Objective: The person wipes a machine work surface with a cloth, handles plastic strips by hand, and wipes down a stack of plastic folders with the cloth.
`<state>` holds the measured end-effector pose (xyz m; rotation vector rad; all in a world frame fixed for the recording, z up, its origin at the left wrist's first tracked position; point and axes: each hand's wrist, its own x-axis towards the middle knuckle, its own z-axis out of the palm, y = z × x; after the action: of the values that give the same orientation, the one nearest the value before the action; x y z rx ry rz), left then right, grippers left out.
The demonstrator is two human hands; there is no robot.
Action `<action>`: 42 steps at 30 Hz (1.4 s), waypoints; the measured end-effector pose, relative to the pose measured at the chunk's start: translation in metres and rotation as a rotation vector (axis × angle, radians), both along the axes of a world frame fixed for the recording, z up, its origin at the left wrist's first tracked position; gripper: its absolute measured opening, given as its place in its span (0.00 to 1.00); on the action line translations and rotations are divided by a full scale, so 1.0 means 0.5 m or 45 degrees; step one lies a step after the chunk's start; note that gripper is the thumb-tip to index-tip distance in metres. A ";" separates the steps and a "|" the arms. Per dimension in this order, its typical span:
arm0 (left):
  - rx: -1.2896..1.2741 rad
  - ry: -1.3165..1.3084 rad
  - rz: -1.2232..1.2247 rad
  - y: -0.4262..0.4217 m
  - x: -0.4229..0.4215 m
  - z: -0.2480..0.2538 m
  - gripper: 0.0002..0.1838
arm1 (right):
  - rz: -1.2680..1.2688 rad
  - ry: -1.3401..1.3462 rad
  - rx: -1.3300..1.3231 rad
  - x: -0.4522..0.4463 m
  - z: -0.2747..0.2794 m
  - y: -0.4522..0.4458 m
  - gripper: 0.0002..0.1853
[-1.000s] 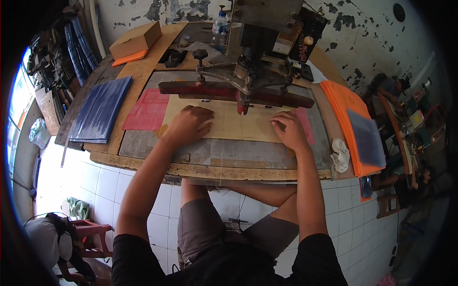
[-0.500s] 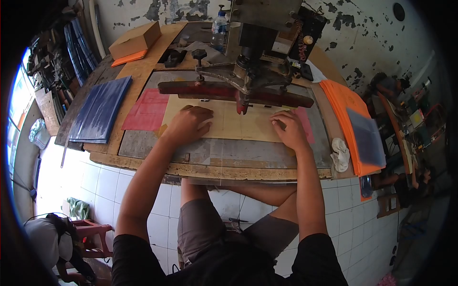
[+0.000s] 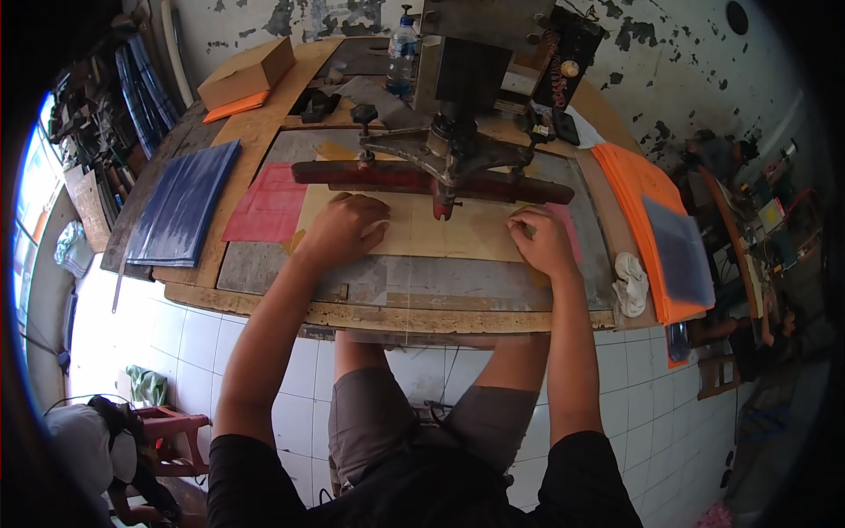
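Note:
My left hand (image 3: 343, 231) rests on the left part of a cream sheet (image 3: 431, 236), fingers together and thumb apart, holding nothing. On the sheet's right part lies my right hand (image 3: 541, 238), its thumb and forefinger curled close together; whether anything is between them is too small to tell. A press head with a long dark red bar (image 3: 396, 179) hangs just beyond my hands, across the sheet. Pink-red sheet (image 3: 264, 202) shows at the left of the cream one, and some pink shows at the right.
Blue plastic sheets (image 3: 185, 204) lie left; an orange stack (image 3: 647, 211) with clear plastic lies right, beside a white cloth (image 3: 630, 284). Behind are a cardboard box (image 3: 248, 72) and a bottle (image 3: 401, 55). One person (image 3: 92, 449) is lower left; others are far right.
The press head and its bar have come down a little towards the sheet. My right leg has shifted under the table. Both hands stay almost where they were.

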<state>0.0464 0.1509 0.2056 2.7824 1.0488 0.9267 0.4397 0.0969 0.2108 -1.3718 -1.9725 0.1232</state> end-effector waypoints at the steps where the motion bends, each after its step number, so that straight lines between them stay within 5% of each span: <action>1: 0.020 0.004 -0.009 0.001 0.000 0.000 0.11 | 0.001 0.010 -0.003 0.001 -0.003 0.001 0.06; 25: -0.029 0.056 0.021 -0.004 -0.002 0.010 0.12 | -0.001 -0.032 -0.001 0.006 -0.002 0.001 0.06; 36: -0.026 -0.259 0.150 -0.155 -0.068 0.029 0.09 | -0.089 -0.152 0.072 -0.031 -0.009 -0.142 0.15; 42: 0.097 -0.333 0.550 -0.341 -0.116 -0.108 0.24 | -0.370 -0.076 0.180 -0.017 -0.060 -0.283 0.16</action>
<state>-0.0116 -0.0198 0.1515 2.4328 1.6248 1.3520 0.4314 -0.0449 0.1808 -1.5640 -1.7698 -0.1908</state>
